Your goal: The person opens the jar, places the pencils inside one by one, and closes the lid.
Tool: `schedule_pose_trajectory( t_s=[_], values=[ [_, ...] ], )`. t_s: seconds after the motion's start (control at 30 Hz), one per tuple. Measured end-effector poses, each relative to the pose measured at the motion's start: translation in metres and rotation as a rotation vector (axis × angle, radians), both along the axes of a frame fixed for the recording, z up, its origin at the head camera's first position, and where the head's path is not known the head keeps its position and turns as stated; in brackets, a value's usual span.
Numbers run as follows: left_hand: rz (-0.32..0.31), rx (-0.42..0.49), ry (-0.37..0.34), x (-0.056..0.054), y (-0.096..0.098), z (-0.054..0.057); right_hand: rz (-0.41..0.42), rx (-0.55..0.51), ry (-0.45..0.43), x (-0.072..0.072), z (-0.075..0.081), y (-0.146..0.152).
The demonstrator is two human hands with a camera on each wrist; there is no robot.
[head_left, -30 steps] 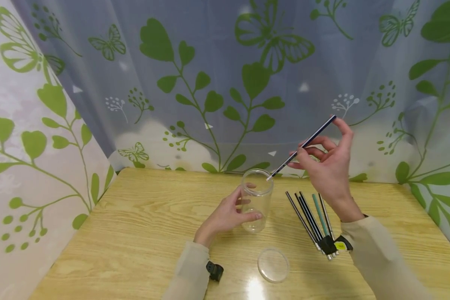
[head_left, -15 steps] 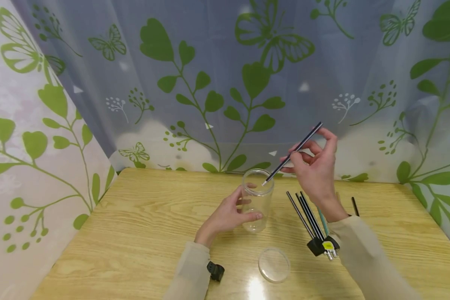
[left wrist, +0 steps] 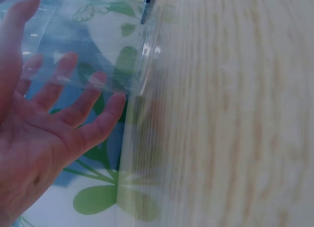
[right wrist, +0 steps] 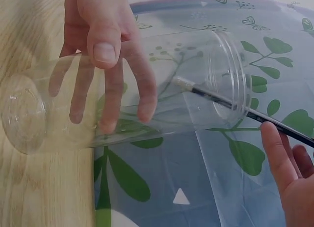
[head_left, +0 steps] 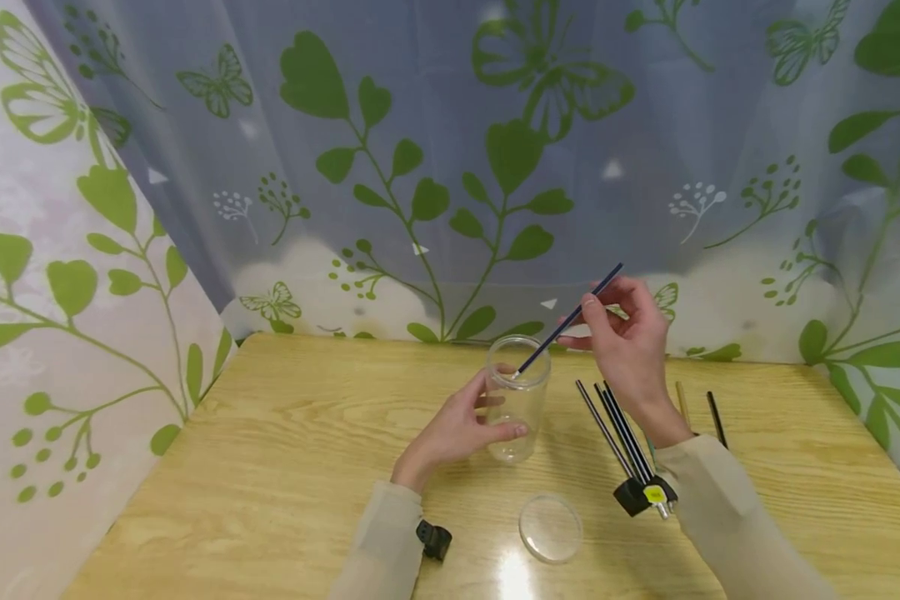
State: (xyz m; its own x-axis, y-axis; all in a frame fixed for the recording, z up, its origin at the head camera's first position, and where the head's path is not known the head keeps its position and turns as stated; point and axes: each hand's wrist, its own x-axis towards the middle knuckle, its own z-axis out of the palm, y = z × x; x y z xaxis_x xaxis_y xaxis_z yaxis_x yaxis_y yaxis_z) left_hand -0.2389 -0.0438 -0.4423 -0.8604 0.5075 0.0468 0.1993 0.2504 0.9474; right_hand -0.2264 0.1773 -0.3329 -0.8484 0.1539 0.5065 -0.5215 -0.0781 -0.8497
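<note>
My left hand holds a clear plastic jar upright on the table, thumb on the near side and fingers behind it. The jar's mouth is uncovered, and no pencils lie at its bottom. Between thumb and fingers, my right hand pinches a dark pencil above and right of the jar. The pencil slants down to the left, its pale eraser end inside the jar, below the rim in the right wrist view. In the left wrist view, the left fingers lie along the jar's wall.
Several pencils lie on the wooden table under the right wrist, partly hidden by it. A tan pencil and a black pencil lie farther right. A round clear lid lies in front of the jar. A patterned curtain hangs behind.
My right hand has moved left and down, bringing the pencil's eraser end from the jar's rim into its mouth. The left hand and jar have stayed in place.
</note>
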Motion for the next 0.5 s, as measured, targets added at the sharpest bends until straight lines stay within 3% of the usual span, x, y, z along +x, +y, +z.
schedule_pose_trajectory(
  t_s=[0.2, 0.5],
  values=[
    [0.012, -0.008, -0.008, 0.0, 0.002, 0.0, 0.026, -0.02, -0.021, -0.001, -0.004, 0.001],
    [0.021, -0.003, 0.012, -0.001, 0.003, -0.002, 0.03, 0.054, -0.008, 0.0, -0.014, 0.002]
  ],
)
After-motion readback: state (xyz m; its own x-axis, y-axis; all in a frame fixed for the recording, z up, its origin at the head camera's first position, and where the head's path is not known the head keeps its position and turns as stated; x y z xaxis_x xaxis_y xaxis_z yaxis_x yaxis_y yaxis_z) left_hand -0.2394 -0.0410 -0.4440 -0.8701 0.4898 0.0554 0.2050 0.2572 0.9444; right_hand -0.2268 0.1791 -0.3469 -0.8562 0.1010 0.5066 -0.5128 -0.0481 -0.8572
